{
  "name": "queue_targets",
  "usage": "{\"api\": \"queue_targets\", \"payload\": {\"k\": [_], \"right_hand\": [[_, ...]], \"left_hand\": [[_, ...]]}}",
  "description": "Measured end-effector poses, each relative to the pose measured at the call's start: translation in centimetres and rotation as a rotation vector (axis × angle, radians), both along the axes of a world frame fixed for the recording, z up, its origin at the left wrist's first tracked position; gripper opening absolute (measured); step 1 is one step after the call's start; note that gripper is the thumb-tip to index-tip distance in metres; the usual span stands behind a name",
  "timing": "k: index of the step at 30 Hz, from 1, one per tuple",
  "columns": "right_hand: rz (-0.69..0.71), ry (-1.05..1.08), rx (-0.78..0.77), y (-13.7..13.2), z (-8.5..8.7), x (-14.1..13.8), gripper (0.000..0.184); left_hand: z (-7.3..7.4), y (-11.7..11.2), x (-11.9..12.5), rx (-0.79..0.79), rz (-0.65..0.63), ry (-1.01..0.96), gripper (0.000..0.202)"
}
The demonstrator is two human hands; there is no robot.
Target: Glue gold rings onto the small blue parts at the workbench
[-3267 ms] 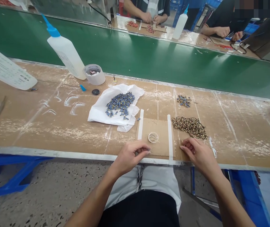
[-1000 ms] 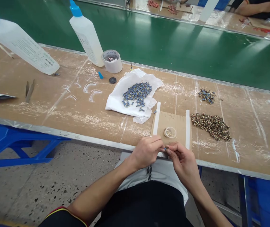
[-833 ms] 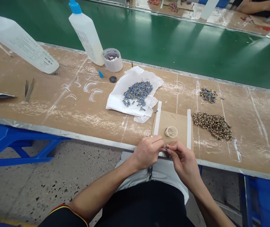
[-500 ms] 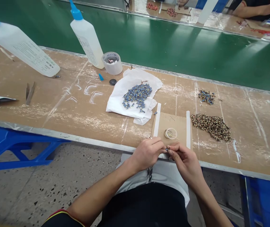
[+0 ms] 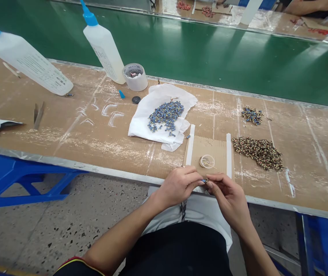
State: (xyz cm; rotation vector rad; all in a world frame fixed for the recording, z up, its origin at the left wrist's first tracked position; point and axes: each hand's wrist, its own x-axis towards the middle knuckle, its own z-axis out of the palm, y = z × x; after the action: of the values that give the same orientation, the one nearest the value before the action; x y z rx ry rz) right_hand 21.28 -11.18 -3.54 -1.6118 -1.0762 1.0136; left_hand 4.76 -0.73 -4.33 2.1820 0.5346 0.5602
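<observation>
- At the near edge of the workbench (image 5: 94,142), the person's left hand (image 5: 178,185) and right hand (image 5: 228,195) meet fingertip to fingertip, just above the bench rim.
- Both hands pinch one small blue part (image 5: 205,180) between thumb and forefinger. The other fingers are curled in toward the palms.
- The part is too small to make out in detail; a bit of blue and a metal glint show between the fingertips.
- Just beyond the hands a small clear dish (image 5: 206,161) sits on a cardboard card (image 5: 210,147), which is bordered by a white strip (image 5: 190,145) on its left and another on its right.
- Left of the card lies a white paper sheet (image 5: 143,122) with a heap of blue parts (image 5: 165,115) on it.
- Right of the card lies a heap of brown metal rings (image 5: 258,152), and farther back a smaller blue heap (image 5: 251,115).
- Toward the back left stand a squeeze bottle (image 5: 104,48) with a blue tip and a roll of tape (image 5: 135,76) just beside it. A second bottle (image 5: 28,63) lies tilted at the far left.
- Behind the bench runs a green belt (image 5: 210,50).
</observation>
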Motion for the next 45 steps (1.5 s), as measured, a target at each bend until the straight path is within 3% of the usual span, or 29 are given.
{"api": "queue_targets", "payload": {"k": [10, 25, 30, 33, 36, 40, 42, 45], "right_hand": [[0.049, 0.068, -0.086, -0.1, 0.2, 0.7, 0.015], [0.157, -0.154, 0.018, 0.4, 0.1, 0.0, 0.020], [0.148, -0.171, 0.030, 0.3, -0.4, 0.0, 0.019], [0.152, -0.096, 0.016, 0.2, -0.5, 0.3, 0.019], [0.218, 0.058, -0.034, -0.2, 0.3, 1.1, 0.014], [0.291, 0.013, 0.056, -0.9, 2.1, 1.9, 0.025], [0.311, -0.046, 0.147, -1.1, 2.8, 2.0, 0.019], [0.323, -0.047, 0.208, -1.3, 3.3, 1.9, 0.011]], "left_hand": [[-0.1, 0.0, 0.2, 0.053, 0.019, -0.011, 0.029], [-0.3, -0.2, 0.5, 0.159, -0.013, 0.073, 0.029], [-0.6, -0.3, 0.6, 0.175, -0.016, 0.055, 0.029], [0.1, -0.2, 0.4, 0.134, -0.030, 0.066, 0.028], [2.1, -0.5, 0.0, -0.076, -0.045, 0.072, 0.025], [4.2, -1.3, -0.4, -0.760, -0.171, 0.047, 0.033], [4.6, -1.6, -0.4, -1.100, -0.261, 0.041, 0.041], [4.6, -1.9, -0.2, -1.434, -0.302, 0.027, 0.047]]}}
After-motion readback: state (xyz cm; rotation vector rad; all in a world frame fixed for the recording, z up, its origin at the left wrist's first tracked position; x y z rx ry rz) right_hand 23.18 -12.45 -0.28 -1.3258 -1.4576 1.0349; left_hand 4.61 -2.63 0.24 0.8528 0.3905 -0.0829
